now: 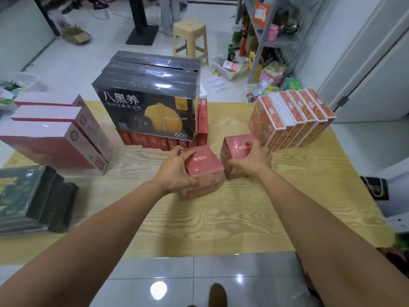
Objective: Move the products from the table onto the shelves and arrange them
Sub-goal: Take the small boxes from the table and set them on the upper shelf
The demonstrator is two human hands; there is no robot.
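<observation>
Two pink shrink-wrapped cube boxes stand side by side in the middle of the wooden table [221, 218]. My left hand [177, 171] grips the nearer left pink box [205, 171] from its left side, fingers curled over the top edge. My right hand [252, 158] grips the right pink box [234, 149], thumb on its near face and fingers over the far right edge. Both boxes rest on the table.
Black boxes [150, 98] sit stacked on a row of red boxes [159, 140] behind. Orange boxes [294, 120] lean at the right, pink-white boxes [59, 134] at the left, dark green boxes [28, 196] near left. A shelf rack [265, 36] and a stool [190, 38] stand beyond the table.
</observation>
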